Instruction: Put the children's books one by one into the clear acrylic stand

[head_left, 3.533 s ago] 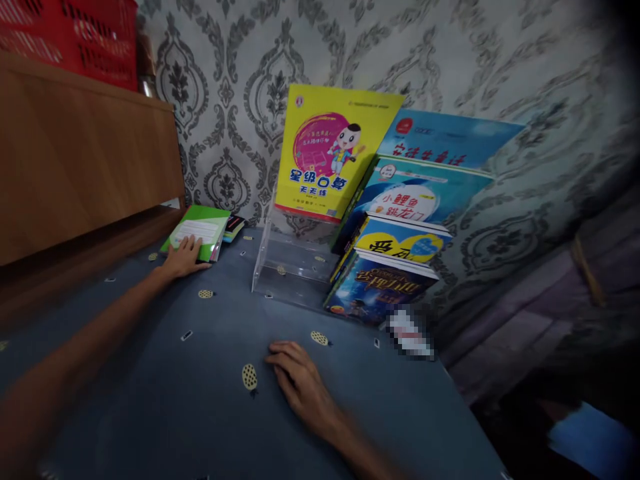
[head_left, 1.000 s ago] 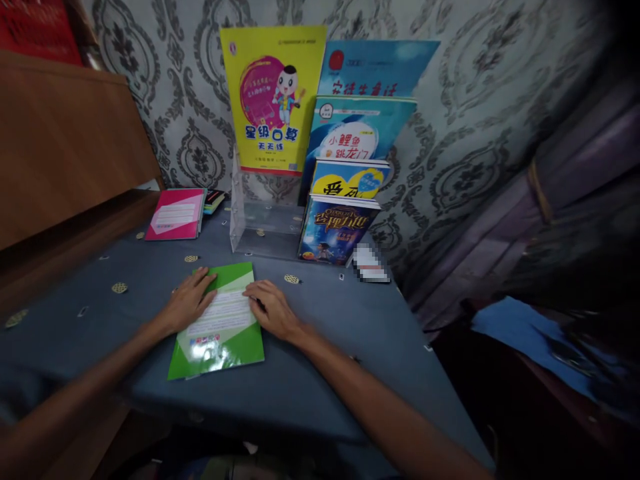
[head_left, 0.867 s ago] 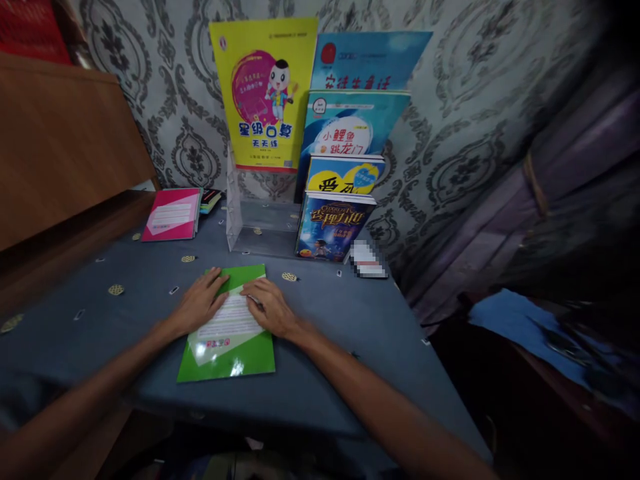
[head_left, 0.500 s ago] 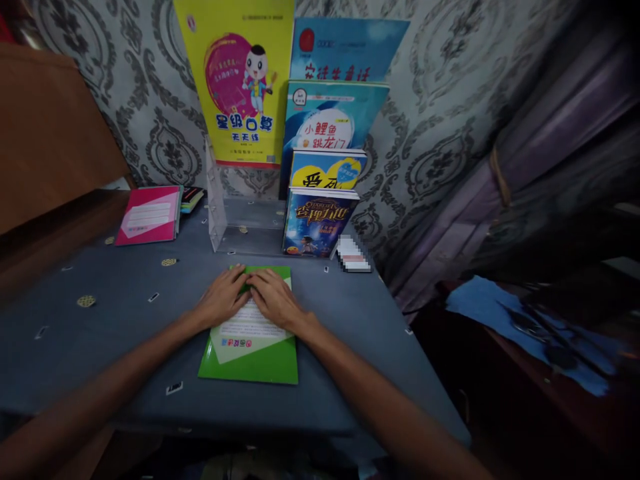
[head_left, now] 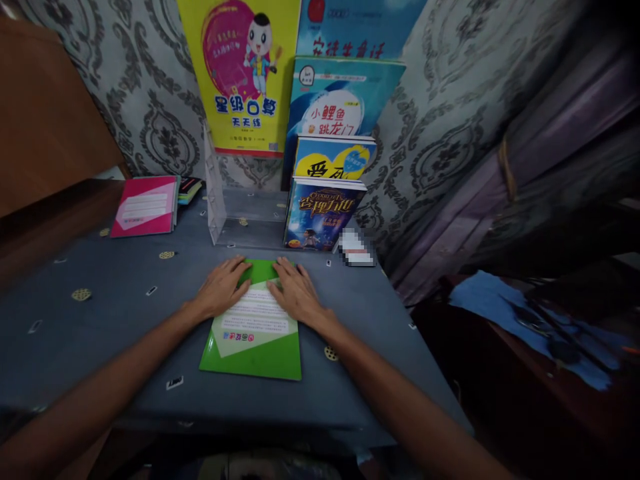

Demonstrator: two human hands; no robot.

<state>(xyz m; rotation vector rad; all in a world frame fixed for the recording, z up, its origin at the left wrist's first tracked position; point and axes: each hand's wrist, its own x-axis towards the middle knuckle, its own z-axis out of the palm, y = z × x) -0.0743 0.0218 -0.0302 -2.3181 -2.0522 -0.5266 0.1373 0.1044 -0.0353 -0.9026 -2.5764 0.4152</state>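
A green book (head_left: 257, 357) with a pale text panel lies flat on the table, its print upside down to me. My left hand (head_left: 224, 287) rests on its far left edge, fingers stretched out. On the far right edge lies my right hand (head_left: 299, 290), fingers also extended. Between the two hands the green cover shows. Beyond the book stands a clear acrylic rack (head_left: 215, 193). It holds a yellow workbook (head_left: 245, 80) at the left, and a dark blue book (head_left: 325, 213) in front of several others at the right.
At the left back lie a pink book (head_left: 145, 207) and a small stack of books (head_left: 189, 190). A pixelated object (head_left: 357, 248) sits right of the rack. The patterned cloth covers the table (head_left: 125, 333). A purple curtain (head_left: 460, 207) hangs at the right, near a blue cloth (head_left: 500, 313).
My hands have moved apart, from meeting at the middle of the green book's far end to its left and right edges. The view has tilted slightly downward.
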